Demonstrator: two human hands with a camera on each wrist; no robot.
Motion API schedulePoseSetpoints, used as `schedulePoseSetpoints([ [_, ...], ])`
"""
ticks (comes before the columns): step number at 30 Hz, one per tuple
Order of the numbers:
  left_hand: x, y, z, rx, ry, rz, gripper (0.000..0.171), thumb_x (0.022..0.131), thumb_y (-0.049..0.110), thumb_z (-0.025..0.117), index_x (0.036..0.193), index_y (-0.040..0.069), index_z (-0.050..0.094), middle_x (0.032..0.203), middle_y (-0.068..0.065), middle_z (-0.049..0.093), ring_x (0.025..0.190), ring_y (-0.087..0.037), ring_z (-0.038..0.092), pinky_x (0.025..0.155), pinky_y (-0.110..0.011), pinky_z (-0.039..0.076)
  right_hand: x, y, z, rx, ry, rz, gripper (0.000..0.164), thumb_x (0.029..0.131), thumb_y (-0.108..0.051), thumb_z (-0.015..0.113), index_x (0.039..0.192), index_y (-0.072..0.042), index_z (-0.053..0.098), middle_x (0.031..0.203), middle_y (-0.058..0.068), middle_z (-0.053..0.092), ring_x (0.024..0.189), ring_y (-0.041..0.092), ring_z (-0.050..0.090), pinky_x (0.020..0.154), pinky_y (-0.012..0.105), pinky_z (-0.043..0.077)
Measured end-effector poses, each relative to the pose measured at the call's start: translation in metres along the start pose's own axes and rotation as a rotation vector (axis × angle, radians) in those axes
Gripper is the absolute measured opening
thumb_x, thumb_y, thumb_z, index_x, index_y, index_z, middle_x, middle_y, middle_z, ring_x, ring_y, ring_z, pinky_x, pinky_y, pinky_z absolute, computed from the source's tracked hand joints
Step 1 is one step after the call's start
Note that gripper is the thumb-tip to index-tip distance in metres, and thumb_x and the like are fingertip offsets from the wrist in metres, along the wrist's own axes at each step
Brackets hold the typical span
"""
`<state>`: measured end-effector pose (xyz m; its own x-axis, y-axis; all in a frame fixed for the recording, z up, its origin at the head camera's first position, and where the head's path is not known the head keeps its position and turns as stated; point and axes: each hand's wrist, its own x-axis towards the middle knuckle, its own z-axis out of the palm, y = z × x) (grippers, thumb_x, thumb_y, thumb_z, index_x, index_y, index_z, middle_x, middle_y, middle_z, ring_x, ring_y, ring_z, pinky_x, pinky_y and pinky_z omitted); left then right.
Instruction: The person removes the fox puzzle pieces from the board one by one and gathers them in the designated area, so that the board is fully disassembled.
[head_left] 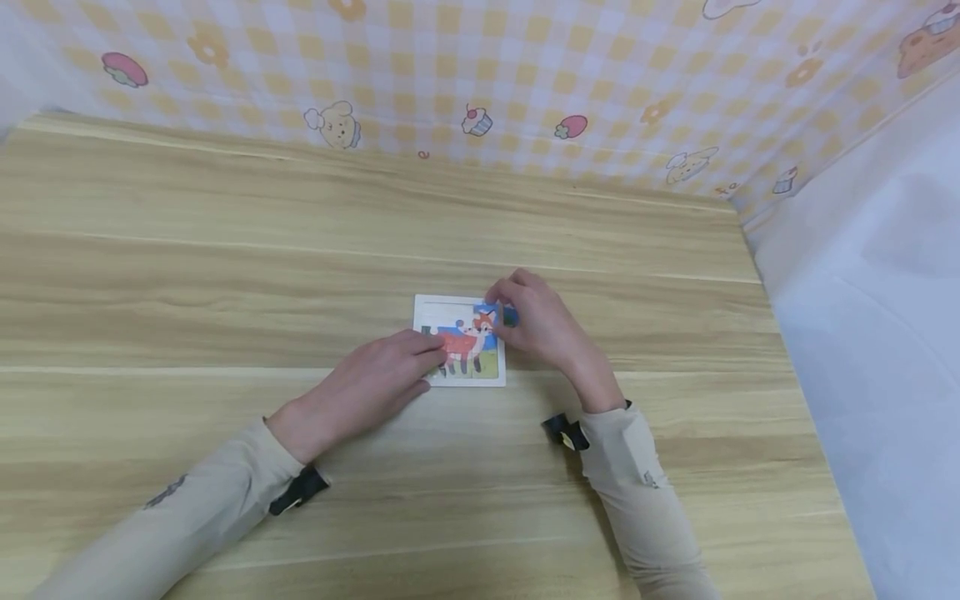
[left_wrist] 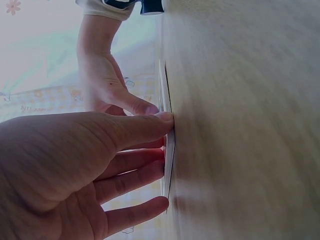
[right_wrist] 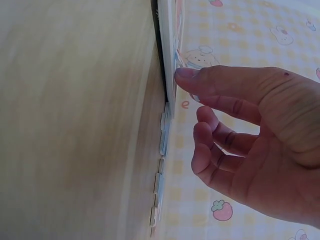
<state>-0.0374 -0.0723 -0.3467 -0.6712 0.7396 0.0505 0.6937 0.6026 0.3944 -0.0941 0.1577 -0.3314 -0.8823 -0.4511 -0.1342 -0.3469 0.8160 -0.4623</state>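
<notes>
A jigsaw puzzle board (head_left: 459, 382) with a white rim lies flat on the table. Its picture shows an orange four-legged animal on blue and green, and a pale bare area shows at its upper left. My left hand (head_left: 382, 375) rests over the board's left side, its fairly straight fingertips on the picture and its thumb (left_wrist: 162, 117) against the edge. At the upper right corner my right hand (head_left: 543, 321) pinches what looks like a puzzle piece (right_wrist: 195, 97) between thumb and index finger. The fingers hide most of that piece.
Several loose puzzle pieces (right_wrist: 159, 182) lie on the table beyond the board in the right wrist view. A blue-green one (head_left: 511, 317) shows under my right hand. The wooden table (head_left: 225, 333) meets a yellow checked cloth (head_left: 450, 67) at the back.
</notes>
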Motion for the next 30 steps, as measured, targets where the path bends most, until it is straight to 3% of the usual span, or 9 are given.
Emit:
schedulePoseSetpoints([
  [15,0.001,0.002,0.000,-0.027,-0.017,0.001,0.040,0.083,0.013,0.070,0.120,0.002,0.061,0.125,-0.012,0.057,0.113,-0.025,0.053,0.090,-0.039,0.046,-0.004,0.008,-0.005,0.013,0.027,0.013,0.032,0.077,-0.009,0.075,0.107,-0.004,0.065,0.099,0.008,0.055,0.091,0.022,0.052,0.080,0.034,0.045],
  [30,-0.001,0.001,0.000,-0.030,-0.006,-0.008,0.040,0.081,0.010,0.072,0.119,0.002,0.062,0.124,-0.014,0.058,0.112,-0.028,0.053,0.090,-0.040,0.046,-0.012,0.026,-0.018,0.094,0.064,0.047,0.036,0.075,-0.006,0.074,0.109,-0.004,0.064,0.098,0.010,0.054,0.090,0.024,0.053,0.078,0.037,0.046],
])
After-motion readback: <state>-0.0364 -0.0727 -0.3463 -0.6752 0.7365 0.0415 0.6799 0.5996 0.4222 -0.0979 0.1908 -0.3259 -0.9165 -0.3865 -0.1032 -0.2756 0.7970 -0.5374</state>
